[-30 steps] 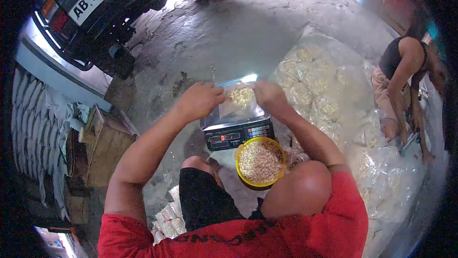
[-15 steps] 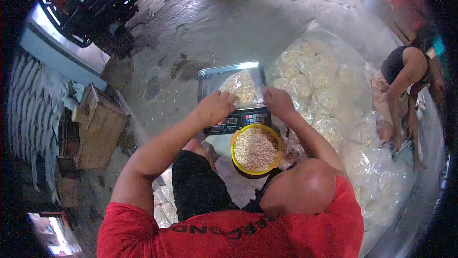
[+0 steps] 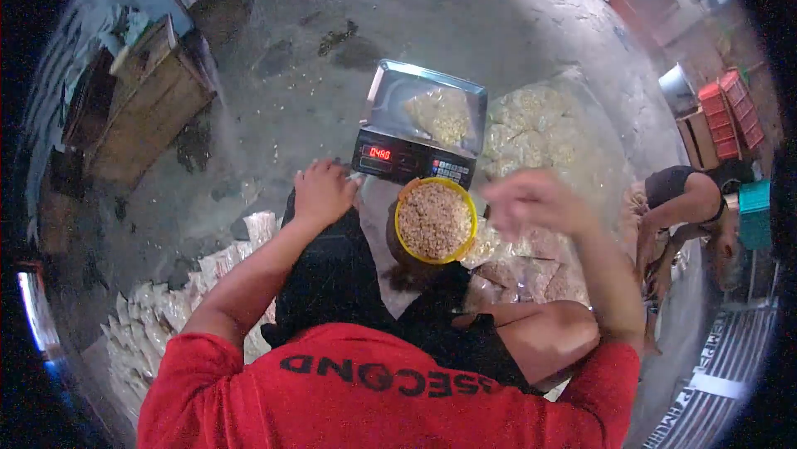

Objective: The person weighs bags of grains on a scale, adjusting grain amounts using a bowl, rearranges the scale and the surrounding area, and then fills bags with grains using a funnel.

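Observation:
On a digital scale [image 3: 390, 158] with a metal tray and red lit digits lies a clear plastic bag [image 3: 440, 117] of pale nuts or kernels, apart from both hands. Close in front of it is a yellow-rimmed tub [image 3: 433, 221] full of similar pale pieces. My left hand [image 3: 325, 192] rests by my knee, left of the scale, fingers loosely apart with nothing in them. To the right of the tub, my right hand [image 3: 535, 202] hovers above filled bags; motion smears its fingers.
Many filled clear bags [image 3: 535, 121] cover the floor on the right. More packets [image 3: 166, 304] are piled at lower left. A wooden box [image 3: 149, 109] stands at left. Another person [image 3: 677, 208] bends over at right, near red crates [image 3: 730, 117] and a teal container [image 3: 754, 212].
Both hands have left the bag on the scale: my left hand moved down to my knee, my right hand to the right of the tub. The view has turned right.

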### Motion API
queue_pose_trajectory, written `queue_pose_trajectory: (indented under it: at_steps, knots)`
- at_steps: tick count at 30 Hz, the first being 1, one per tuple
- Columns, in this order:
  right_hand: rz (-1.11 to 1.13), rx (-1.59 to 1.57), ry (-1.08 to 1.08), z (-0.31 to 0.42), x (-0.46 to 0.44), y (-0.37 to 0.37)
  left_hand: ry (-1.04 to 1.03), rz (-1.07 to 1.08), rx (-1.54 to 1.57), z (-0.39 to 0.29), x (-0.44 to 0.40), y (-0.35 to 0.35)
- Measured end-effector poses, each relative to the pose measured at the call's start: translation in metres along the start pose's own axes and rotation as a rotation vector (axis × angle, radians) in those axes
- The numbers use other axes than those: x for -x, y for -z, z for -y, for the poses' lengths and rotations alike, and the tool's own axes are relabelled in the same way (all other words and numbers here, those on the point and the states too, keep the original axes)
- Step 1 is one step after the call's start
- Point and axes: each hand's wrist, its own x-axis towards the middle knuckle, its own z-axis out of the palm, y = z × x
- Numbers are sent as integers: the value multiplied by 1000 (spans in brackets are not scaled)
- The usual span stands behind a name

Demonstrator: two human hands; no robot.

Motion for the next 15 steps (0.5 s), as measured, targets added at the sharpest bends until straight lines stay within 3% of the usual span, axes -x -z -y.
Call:
queue_pose_trajectory:
  at_steps: [1,3,4,6,7,9,14,15]
  knots:
    - [-84,45,-20,-44,-31,-7,71,84,-57,-3,-5,1]
    - [-192,680,130,-137,-57,-26,152,172,-106,-11,-6,0]
    - [97,1037,-78,-145,-52,-24,154,160,-102,-12,-7,3]
    - [190,1025,195,-171,-48,-17,70,157,-185,-10,1,6]
    - [188,1023,200,-176,-48,-11,70,157,-191,-6,3,6]
    - [-95,801,-70,-163,-55,0,32,103,-155,3,4,2]
    - [-409,577,-67,-161,-80,19,-3,58,-181,11,2,-3]
    - [-576,654,-18,-159,-90,17,5,80,-182,11,-1,-1]
